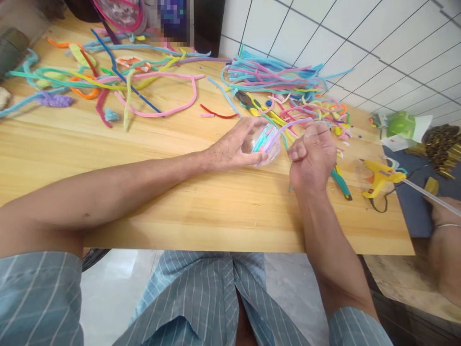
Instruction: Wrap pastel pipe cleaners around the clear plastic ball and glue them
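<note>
My left hand grips a clear rounded plastic container between thumb and fingers, just above the table. Teal, pink and lilac pipe cleaners lie side by side across the container. From it a lilac pipe cleaner arcs up to the right. My right hand is closed in a fist round the far part of that strand. Green-handled pliers lie partly hidden behind my right wrist.
A large bundle of pipe cleaners lies against the tiled wall. Loose strands are scattered at the left. A yellow glue gun with its cord sits at the right edge, near another person's hand. Yellow-black pliers lie behind the container.
</note>
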Tool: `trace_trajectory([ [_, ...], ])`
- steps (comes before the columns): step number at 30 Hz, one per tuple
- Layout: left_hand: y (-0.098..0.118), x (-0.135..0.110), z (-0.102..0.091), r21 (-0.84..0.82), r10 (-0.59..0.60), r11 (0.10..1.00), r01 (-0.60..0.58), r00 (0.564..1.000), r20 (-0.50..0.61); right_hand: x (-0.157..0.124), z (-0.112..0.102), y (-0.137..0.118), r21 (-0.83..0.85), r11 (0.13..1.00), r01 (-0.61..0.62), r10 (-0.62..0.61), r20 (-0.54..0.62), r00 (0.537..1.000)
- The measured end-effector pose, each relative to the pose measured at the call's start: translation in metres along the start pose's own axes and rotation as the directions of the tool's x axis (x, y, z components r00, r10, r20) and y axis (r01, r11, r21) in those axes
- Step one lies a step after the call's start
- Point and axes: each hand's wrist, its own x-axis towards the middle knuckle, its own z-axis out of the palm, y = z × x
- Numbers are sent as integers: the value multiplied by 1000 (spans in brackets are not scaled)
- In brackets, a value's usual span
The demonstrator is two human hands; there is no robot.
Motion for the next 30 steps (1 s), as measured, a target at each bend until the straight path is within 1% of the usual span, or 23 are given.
trace_trajectory([
  [3,0,0,0,-17,-2,1000,2,1000,1,2,-6,-13,-117,983,139,-142,-18,990],
  [6,-1,0,0,-26,-11,1000,12,1000,8,-3,-9,-40,-236,931,278,-278,33,960],
  [8,-1,0,0,-27,-14,1000,14,1000,14,-8,-9,-58,-320,870,375,-362,102,927],
  [10,-1,0,0,-24,-11,1000,11,1000,14,-13,-7,-70,-394,785,477,-433,200,879],
  [12,-1,0,0,-18,-3,1000,3,1000,4,-16,-3,-73,-444,723,529,-437,298,848],
  [13,-1,0,0,-16,2,1000,-2,1000,1,-17,-1,-72,-458,711,535,-418,336,844],
  [15,0,0,1,-12,10,1000,-10,1000,-4,-18,3,-67,-475,720,506,-353,377,856],
  [17,2,1,1,-6,14,1000,-15,1000,-8,-18,5,-61,-487,739,466,-299,383,874],
  [20,3,1,0,14,10,1000,-10,1000,-12,-16,6,-52,-517,753,407,-241,360,901],
  [23,3,1,-1,34,1,999,-1,1000,-2,-13,3,-46,-527,760,381,-214,351,912],
  [26,2,1,-1,39,-5,999,5,1000,2,-10,-1,-42,-519,769,374,-186,378,907],
  [30,2,0,0,24,-2,1000,2,1000,-2,-8,-6,-38,-509,755,413,-221,395,892],
])
